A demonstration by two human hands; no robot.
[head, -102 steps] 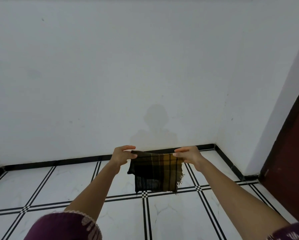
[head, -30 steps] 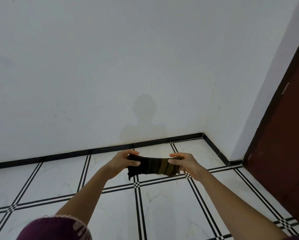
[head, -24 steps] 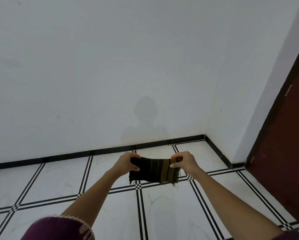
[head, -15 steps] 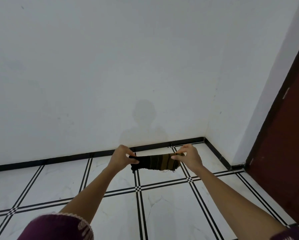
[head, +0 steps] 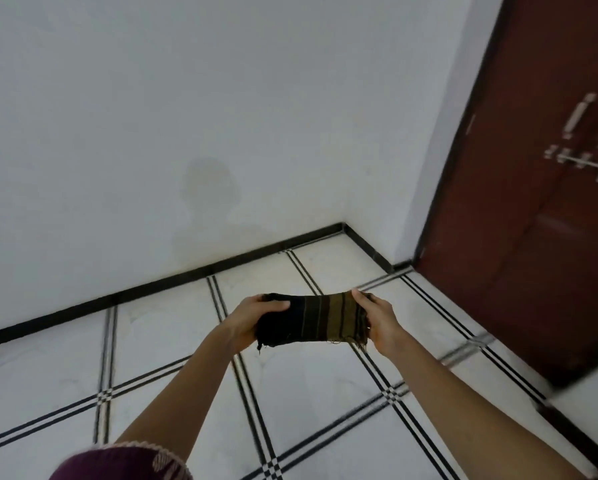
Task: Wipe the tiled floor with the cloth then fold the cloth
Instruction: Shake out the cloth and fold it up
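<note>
Cloth (head: 313, 318) folded to narrow band, held mid-air above tiled floor (head: 159, 348). Left hand (head: 247, 318), right hand (head: 382, 323) each grip one end. Layers probably loose; slack grip lets fold spring open.

cloth (head: 313, 318): black-olive stripes | floor (head: 159, 341): white, black lines | door (head: 540, 220): maroon

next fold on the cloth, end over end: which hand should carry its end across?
Probably right. The cloth hangs between both hands; the right hand pinches the frayed end, while the left hand wraps the dark end as an anchor. Close call.
</note>
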